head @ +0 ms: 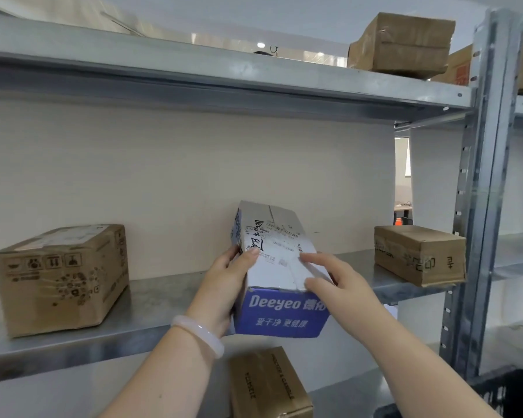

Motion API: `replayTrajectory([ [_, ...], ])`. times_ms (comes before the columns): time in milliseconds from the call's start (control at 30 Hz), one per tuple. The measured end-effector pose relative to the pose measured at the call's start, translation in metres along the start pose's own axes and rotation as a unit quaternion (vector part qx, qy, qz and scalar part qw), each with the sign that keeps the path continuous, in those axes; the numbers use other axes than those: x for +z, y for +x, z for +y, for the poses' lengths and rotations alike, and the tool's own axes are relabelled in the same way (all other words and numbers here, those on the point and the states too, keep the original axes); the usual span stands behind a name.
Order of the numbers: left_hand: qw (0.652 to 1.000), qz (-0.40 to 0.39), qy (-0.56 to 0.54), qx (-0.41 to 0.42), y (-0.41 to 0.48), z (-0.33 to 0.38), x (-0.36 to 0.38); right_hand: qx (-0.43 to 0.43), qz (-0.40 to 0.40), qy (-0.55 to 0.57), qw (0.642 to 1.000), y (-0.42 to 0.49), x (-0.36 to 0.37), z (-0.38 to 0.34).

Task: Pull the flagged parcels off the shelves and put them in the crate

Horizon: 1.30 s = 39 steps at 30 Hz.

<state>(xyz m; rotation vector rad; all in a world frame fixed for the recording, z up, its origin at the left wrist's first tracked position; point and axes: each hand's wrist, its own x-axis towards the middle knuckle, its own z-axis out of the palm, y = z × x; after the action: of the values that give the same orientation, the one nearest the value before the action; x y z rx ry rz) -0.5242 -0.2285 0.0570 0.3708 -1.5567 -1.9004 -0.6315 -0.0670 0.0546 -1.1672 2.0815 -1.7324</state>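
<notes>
A white and blue Deeyeo parcel (280,267) sits at the front edge of the middle metal shelf (151,303), its blue end sticking out over the edge. My left hand (224,285) grips its left side, thumb on the top face. My right hand (335,282) holds its right top corner with the fingers laid across the white top. A dark crate (507,393) shows at the bottom right corner, mostly cut off by the frame.
A brown carton (61,279) stands on the same shelf to the left and a taped brown box (420,254) to the right. Another brown box (269,384) lies on the shelf below. Cartons (402,45) sit on the top shelf. A steel upright (477,206) rises at right.
</notes>
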Motion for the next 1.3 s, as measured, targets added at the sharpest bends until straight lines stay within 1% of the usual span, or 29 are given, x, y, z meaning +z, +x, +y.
replayTrajectory([
  [100, 0.997, -0.018, 0.073, 0.026, -0.005, 0.001, -0.003, 0.000, 0.002, 0.006, 1.000, 0.006, 0.000, -0.003],
  [267, 0.989, -0.040, 0.139, 0.029, -0.006, 0.007, -0.021, 0.001, 0.000, -0.012, 1.000, 0.013, 0.005, -0.008],
  [333, 0.979, -0.048, 0.190, 0.057, -0.004, 0.010, -0.026, 0.002, 0.008, -0.012, 1.000, 0.015, 0.007, -0.006],
  [433, 0.958, -0.028, 0.272, 0.086, -0.004, 0.014, -0.022, 0.003, 0.022, -0.010, 1.000, 0.020, 0.008, -0.003],
  [533, 0.950, -0.020, 0.299, 0.084, -0.007, 0.016, -0.016, 0.001, 0.025, -0.004, 1.000, 0.024, 0.006, -0.001],
  [600, 0.939, -0.010, 0.333, 0.089, -0.010, 0.017, -0.011, -0.012, 0.018, -0.020, 1.000, 0.025, 0.002, 0.002],
  [633, 0.925, 0.004, 0.368, 0.099, -0.011, 0.018, -0.008, -0.024, 0.011, -0.025, 0.999, 0.025, -0.002, 0.003],
  [733, 0.855, 0.063, 0.491, 0.155, -0.015, 0.025, 0.010, -0.072, 0.014, -0.050, 0.996, 0.025, -0.021, 0.006],
  [833, 0.803, 0.079, 0.535, 0.252, -0.023, 0.034, 0.047, -0.120, 0.081, -0.102, 0.984, 0.031, -0.050, 0.010],
  [867, 0.789, 0.075, 0.542, 0.280, -0.026, 0.037, 0.064, -0.131, 0.106, -0.115, 0.979, 0.033, -0.062, 0.013],
  [900, 0.782, 0.067, 0.542, 0.299, -0.028, 0.038, 0.081, -0.137, 0.126, -0.126, 0.975, 0.035, -0.074, 0.015],
  [1000, 0.781, 0.017, 0.524, 0.341, -0.025, 0.030, 0.131, -0.130, 0.175, -0.156, 0.963, 0.037, -0.114, 0.028],
  [1067, 0.785, -0.033, 0.517, 0.340, -0.016, 0.015, 0.161, -0.113, 0.207, -0.160, 0.959, 0.034, -0.140, 0.040],
  [1167, 0.817, -0.090, 0.495, 0.281, 0.006, -0.016, 0.197, -0.090, 0.252, -0.166, 0.949, 0.029, -0.176, 0.061],
  [1300, 0.868, -0.132, 0.436, 0.200, 0.036, -0.052, 0.231, -0.050, 0.300, -0.186, 0.934, 0.032, -0.220, 0.086],
])
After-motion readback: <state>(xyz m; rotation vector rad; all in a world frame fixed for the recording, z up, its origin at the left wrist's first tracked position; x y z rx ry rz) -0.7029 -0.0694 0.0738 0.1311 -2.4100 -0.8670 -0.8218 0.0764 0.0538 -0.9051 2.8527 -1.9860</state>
